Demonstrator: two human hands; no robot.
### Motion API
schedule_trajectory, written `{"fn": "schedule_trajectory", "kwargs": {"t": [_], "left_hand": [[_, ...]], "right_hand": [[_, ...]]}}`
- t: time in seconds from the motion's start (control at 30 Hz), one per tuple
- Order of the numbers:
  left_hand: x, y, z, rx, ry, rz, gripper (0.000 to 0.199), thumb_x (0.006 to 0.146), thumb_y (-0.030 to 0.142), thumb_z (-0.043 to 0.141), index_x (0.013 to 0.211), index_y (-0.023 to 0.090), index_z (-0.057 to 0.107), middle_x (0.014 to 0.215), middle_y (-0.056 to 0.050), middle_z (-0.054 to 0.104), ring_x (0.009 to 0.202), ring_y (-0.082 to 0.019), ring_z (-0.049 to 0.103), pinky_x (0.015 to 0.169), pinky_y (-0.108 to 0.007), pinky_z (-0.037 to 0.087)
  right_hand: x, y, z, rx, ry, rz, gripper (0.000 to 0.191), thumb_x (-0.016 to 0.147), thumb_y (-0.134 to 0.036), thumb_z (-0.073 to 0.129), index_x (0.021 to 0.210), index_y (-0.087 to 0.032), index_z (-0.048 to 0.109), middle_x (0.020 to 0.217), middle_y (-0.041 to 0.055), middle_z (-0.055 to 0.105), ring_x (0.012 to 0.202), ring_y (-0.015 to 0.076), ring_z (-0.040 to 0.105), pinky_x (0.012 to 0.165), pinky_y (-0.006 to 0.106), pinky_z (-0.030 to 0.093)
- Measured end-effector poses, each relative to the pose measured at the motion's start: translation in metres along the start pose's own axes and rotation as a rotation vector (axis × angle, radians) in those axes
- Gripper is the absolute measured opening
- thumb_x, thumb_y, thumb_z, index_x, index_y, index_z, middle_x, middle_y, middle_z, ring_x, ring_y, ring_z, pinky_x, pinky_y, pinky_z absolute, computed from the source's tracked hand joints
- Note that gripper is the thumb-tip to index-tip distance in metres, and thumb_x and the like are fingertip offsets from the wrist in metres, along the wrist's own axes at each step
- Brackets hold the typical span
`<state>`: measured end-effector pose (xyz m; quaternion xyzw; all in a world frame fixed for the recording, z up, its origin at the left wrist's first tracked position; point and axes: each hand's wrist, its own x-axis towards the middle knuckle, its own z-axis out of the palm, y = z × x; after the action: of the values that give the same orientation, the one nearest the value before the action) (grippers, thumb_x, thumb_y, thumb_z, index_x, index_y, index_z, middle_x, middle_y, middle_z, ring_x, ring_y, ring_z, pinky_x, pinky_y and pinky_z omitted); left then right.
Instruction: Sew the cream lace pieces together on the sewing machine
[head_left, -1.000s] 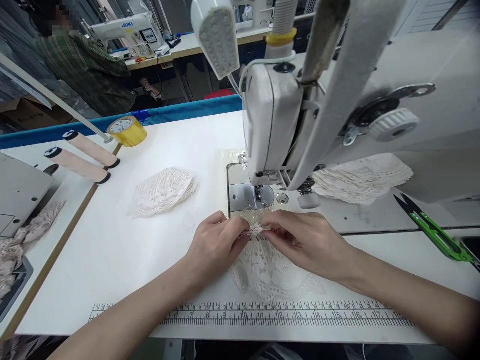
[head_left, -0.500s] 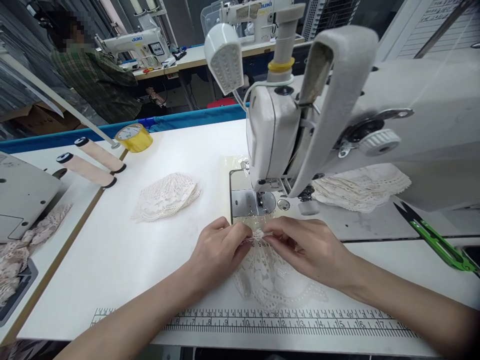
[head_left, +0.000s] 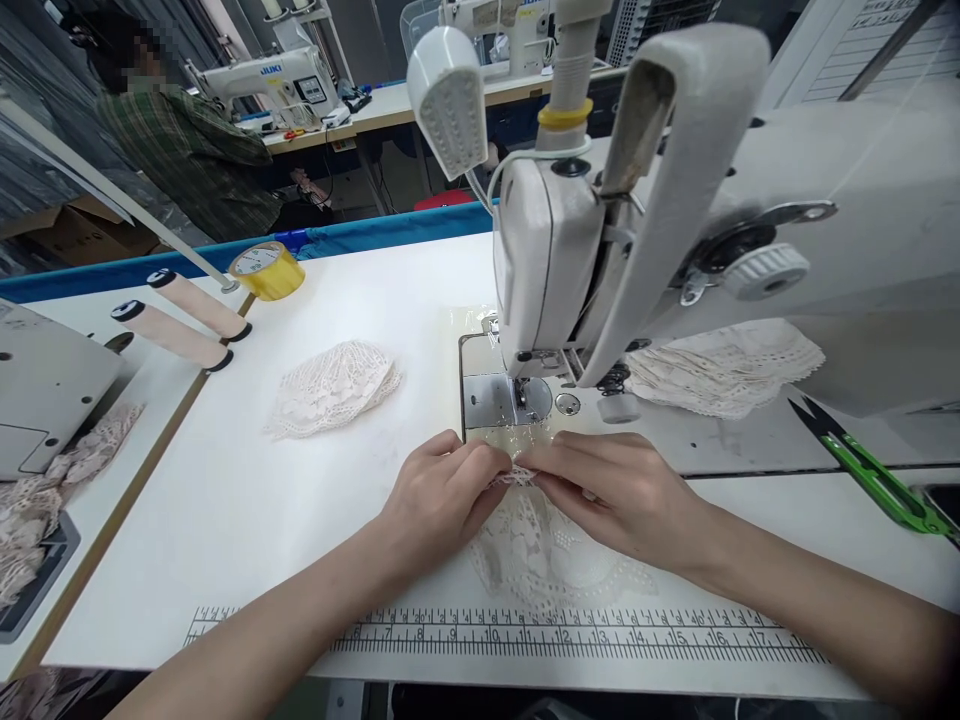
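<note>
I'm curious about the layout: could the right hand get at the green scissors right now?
Probably yes: nothing appears to cover the green scissors, lying off to the right. The right hand is pinching lace, though, so it would likely have to let go first.

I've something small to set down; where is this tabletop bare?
Bare: between the left lace pile and left forearm; between the yellow tape roll and sewing machine. Crowded: in front of the metal plate, where the left hand and right hand hold gathered lace.
</note>
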<state>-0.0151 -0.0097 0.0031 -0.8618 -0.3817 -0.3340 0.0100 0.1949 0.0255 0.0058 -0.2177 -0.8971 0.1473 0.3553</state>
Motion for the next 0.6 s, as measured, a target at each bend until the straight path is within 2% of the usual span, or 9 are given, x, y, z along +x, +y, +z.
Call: {"fn": "schedule_trajectory", "kwargs": {"t": [0.1,0.2,0.3,0.4,0.5,0.57,0.6], "left_hand": [[0.0,0.0,-0.001,-0.029,-0.002,0.04,0.008,0.093,0.01,0.049,0.094,0.017,0.048,0.072,0.002,0.067,0.049,-0.008,0.047,0.054,-0.024,0.043],[0.001,0.004,-0.002,-0.079,-0.007,0.041,0.009,0.092,0.013,0.052,0.098,0.018,0.048,0.071,0.003,0.066,0.049,-0.009,0.047,0.054,-0.024,0.044],[0.002,0.01,-0.004,-0.139,-0.021,-0.074,0.014,0.09,0.013,0.05,0.102,0.02,0.048,0.069,0.005,0.063,0.05,-0.009,0.051,0.054,-0.023,0.046],[0.003,0.012,-0.005,-0.179,-0.052,-0.155,0.03,0.086,0.006,0.046,0.113,0.02,0.049,0.075,0.004,0.066,0.056,-0.008,0.055,0.055,-0.021,0.047],[0.003,0.012,-0.004,-0.196,-0.048,-0.085,0.034,0.088,0.006,0.047,0.118,0.02,0.054,0.074,0.003,0.066,0.061,-0.01,0.058,0.057,-0.022,0.048],[0.003,0.014,-0.005,-0.216,-0.028,-0.059,0.026,0.088,0.006,0.049,0.109,0.019,0.06,0.071,0.002,0.066,0.061,-0.01,0.059,0.058,-0.023,0.048],[0.004,0.017,-0.007,-0.235,-0.02,-0.088,0.022,0.087,0.006,0.052,0.101,0.019,0.063,0.069,0.002,0.066,0.06,-0.01,0.058,0.056,-0.022,0.048]], "right_hand": [[-0.001,0.002,-0.001,-0.039,0.069,-0.083,0.015,0.093,-0.011,0.054,0.106,-0.016,0.061,0.078,0.0005,0.065,0.065,0.0091,0.06,0.057,0.021,0.051],[-0.003,0.003,-0.006,-0.168,0.136,-0.194,0.02,0.091,-0.01,0.055,0.108,-0.02,0.062,0.072,-0.0015,0.064,0.06,0.0102,0.057,0.052,0.024,0.048],[-0.004,0.0,-0.013,-0.305,0.093,-0.402,0.021,0.087,-0.008,0.057,0.102,-0.02,0.066,0.07,-0.0006,0.064,0.061,0.0127,0.057,0.05,0.027,0.046],[-0.006,-0.002,-0.017,-0.396,0.054,-0.569,0.014,0.083,-0.01,0.063,0.093,-0.017,0.07,0.071,0.0027,0.064,0.069,0.0161,0.059,0.053,0.03,0.047],[-0.01,-0.003,-0.017,-0.47,0.02,-0.616,0.011,0.083,-0.012,0.064,0.087,-0.021,0.07,0.073,0.0031,0.065,0.07,0.0168,0.058,0.054,0.031,0.046],[-0.013,-0.004,-0.018,-0.46,-0.016,-0.594,0.014,0.087,-0.014,0.06,0.088,-0.024,0.069,0.071,0.0012,0.064,0.067,0.0155,0.058,0.051,0.031,0.045],[-0.013,-0.006,-0.019,-0.422,-0.031,-0.557,0.016,0.088,-0.014,0.057,0.089,-0.025,0.068,0.069,0.0002,0.063,0.064,0.0148,0.057,0.049,0.03,0.043]]}}
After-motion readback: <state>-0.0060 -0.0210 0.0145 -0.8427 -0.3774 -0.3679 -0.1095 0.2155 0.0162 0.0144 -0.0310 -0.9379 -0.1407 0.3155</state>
